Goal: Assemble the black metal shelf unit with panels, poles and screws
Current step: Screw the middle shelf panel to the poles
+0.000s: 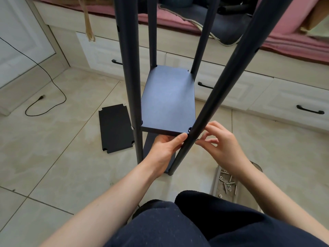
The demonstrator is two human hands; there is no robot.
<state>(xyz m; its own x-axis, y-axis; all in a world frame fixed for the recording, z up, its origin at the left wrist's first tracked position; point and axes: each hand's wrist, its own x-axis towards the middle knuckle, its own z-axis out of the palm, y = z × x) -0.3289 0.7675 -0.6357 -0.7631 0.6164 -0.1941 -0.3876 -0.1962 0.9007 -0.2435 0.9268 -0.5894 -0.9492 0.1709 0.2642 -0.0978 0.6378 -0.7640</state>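
Beige tiled floor (53,157), white drawers (258,93) (black handles), pink cushion (293,40) on top.

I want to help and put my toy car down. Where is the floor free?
Bare tiles lie between the black cable and the loose panel. It is crowded near the right hand, by the tray of screws.

Bright, even daylight, soft shadows, wide-angle bending at edges.

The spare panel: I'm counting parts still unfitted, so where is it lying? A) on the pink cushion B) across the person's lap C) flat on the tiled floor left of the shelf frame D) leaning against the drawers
C: the spare panel lies flat on the floor tiles, left of the near-left pole.
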